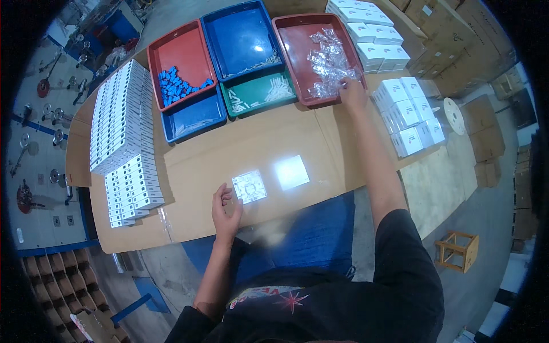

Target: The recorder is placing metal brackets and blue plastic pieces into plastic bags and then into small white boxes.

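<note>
Lying just below and left of the frame's centre, the printed sheet (250,187) shows a grey line pattern on the cardboard (197,191). To its right, apart from it, is the white sheet (291,172), bright with glare.

Left hand (227,210): at the left edge of the printed sheet, fingers loosely bent, thumb parted from them, nothing visible in the grasp. Thumb tip meets the sheet's edge in this view; contact cannot be confirmed.

Right hand (354,94): arm extended to the upper right of the frame, fingertips among the clear bags (330,60) in the right red tray (293,54). Fingers bent downward; cannot tell whether they pinch a bag. The bags lie heaped along the tray's right side.

Other trays, upper centre: left red tray (178,46), blue parts (176,87) in its lower portion; large blue tray (237,37), thin pale sticks along its lower edge; green tray (253,95), short white pieces (279,90); small blue tray (178,124), slender translucent pieces.

White boxes (121,117) stand in rows at left; further white cartons (374,37) are stacked at upper right, with a second group just below. Wooden stool (457,251): on the floor, lower right.
</note>
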